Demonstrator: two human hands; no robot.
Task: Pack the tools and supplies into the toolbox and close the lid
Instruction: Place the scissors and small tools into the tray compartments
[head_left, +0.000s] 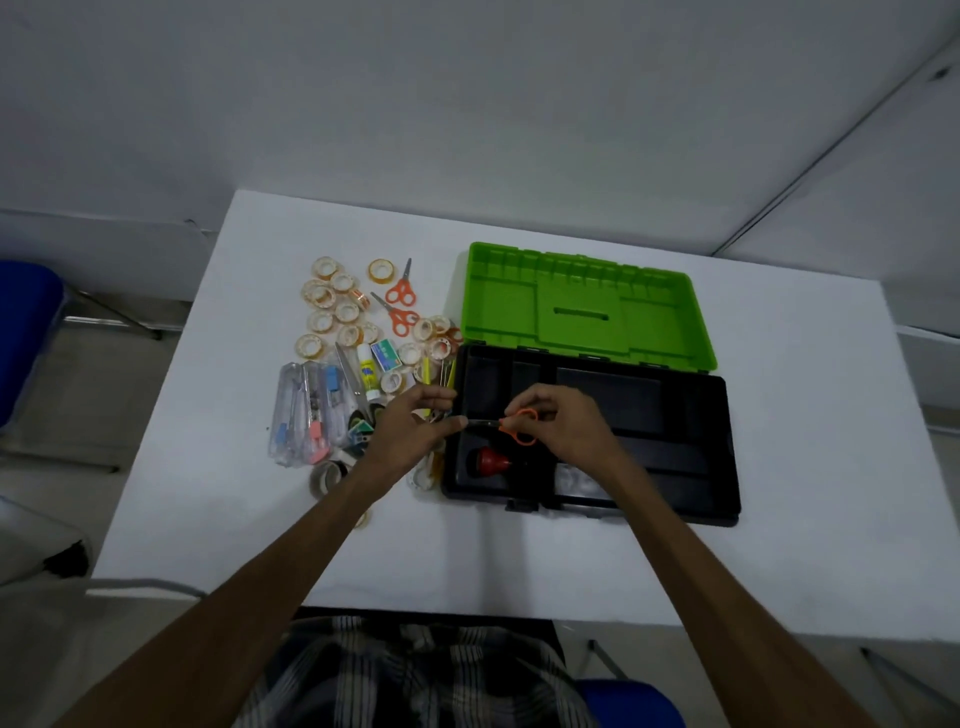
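orange-handled scissors (506, 425) held over the left compartments of the open toolbox (675, 457); long axis runs left-right, blades toward the left hand (415, 423), which pinches the blade tip; right hand (566, 423) grips the handle loops, fingers curled; judged nearer the tray, the right hand should lower them; lid (587, 306) lies open behind.
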